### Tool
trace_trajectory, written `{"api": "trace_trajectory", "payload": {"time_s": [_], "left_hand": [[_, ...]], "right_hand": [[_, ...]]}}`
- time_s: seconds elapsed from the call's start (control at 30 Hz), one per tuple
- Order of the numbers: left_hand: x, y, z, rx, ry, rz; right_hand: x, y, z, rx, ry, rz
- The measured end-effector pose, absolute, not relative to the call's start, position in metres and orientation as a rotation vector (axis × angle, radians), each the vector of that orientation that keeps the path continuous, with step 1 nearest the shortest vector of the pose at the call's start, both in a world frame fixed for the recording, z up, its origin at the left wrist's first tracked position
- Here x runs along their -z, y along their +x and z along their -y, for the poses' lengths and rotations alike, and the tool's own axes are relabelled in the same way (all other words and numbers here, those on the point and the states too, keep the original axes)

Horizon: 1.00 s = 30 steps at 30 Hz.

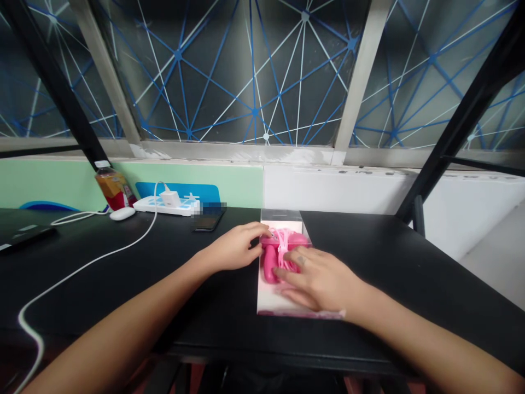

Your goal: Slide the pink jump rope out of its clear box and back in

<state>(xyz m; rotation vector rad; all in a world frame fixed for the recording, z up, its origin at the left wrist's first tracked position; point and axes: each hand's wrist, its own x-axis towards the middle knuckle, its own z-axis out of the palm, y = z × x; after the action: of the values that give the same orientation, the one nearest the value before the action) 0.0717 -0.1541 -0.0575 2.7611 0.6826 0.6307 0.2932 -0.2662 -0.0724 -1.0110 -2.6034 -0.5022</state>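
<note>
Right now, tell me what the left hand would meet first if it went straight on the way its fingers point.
The clear box: the left hand points right and already seems to touch the box's left edge. Beyond that wall lies the pink item inside, though depth is hard to judge.

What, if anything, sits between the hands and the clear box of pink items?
Nothing visible. The left hand touches the clear box at its left edge; the right hand lies on top of it.
</note>
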Motion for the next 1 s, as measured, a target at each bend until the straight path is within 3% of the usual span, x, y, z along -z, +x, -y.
{"api": "trace_trajectory", "payload": {"time_s": [0.2, 1.0], "left_hand": [[0.060, 0.075, 0.149, -0.646, 2.776, -0.696], [0.068, 0.074, 0.148, -0.648, 2.764, -0.647]], "right_hand": [[0.079, 0.279, 0.285, 0.081, -0.648, 2.845], [0.081, 0.299, 0.260, -0.186, -1.072, 2.731]]}}
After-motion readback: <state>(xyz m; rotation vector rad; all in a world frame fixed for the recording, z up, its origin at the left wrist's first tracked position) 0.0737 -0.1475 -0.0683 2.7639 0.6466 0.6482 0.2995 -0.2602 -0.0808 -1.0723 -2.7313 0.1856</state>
